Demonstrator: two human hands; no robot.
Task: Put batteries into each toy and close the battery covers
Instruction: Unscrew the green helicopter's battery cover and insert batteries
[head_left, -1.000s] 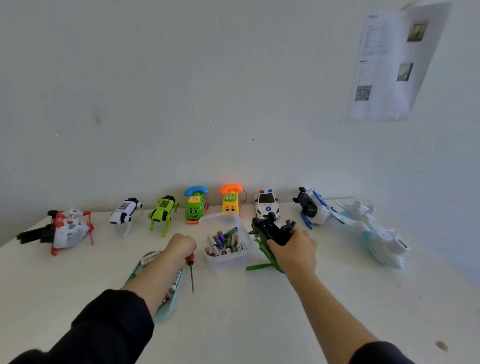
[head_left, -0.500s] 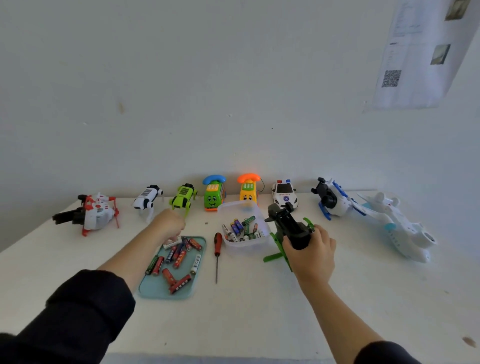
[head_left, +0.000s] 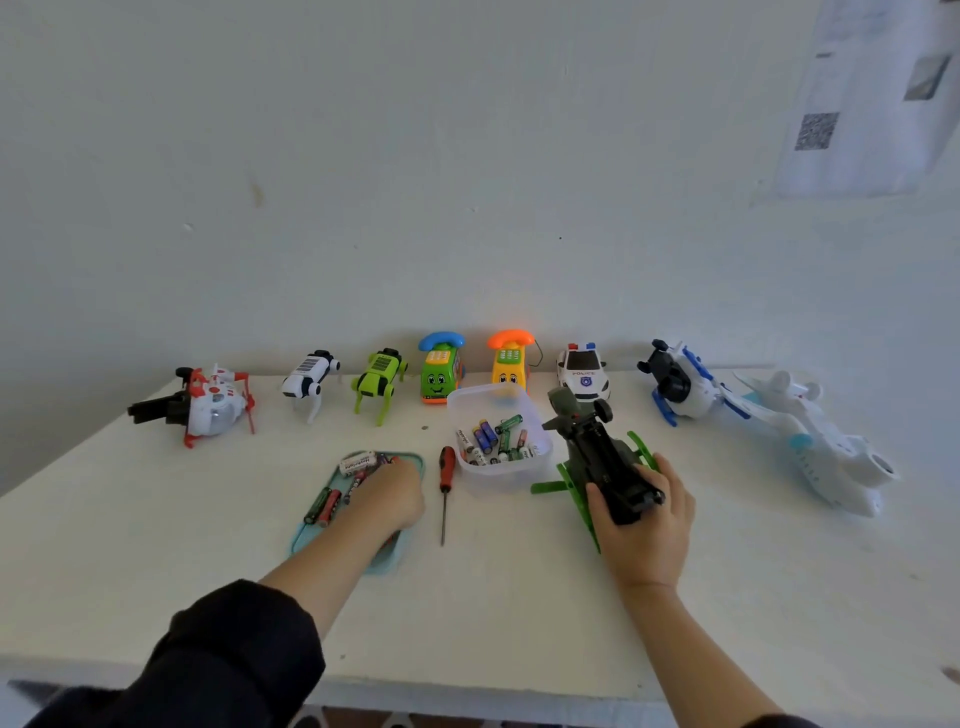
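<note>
Batteries (head_left: 332, 505) lie on a teal tray (head_left: 411, 545) at the desk's (head_left: 519, 597) near left, where the left hand (head_left: 397, 496) reaches among them; whether it pinches one I cannot tell. The right hand (head_left: 647, 525) grips the tail of a dark helicopter toy (head_left: 597, 452), apparently overturned, its long axis running away toward the wall, slightly leftward. Judging by this, loading has barely begun; the other toys along the wall await.

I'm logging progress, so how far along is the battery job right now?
Nothing looks finished. In hand: the right hand holds the green helicopter while the left hand reaches into the battery tray. The screwdriver lies untouched; the other toys still wait.
</note>
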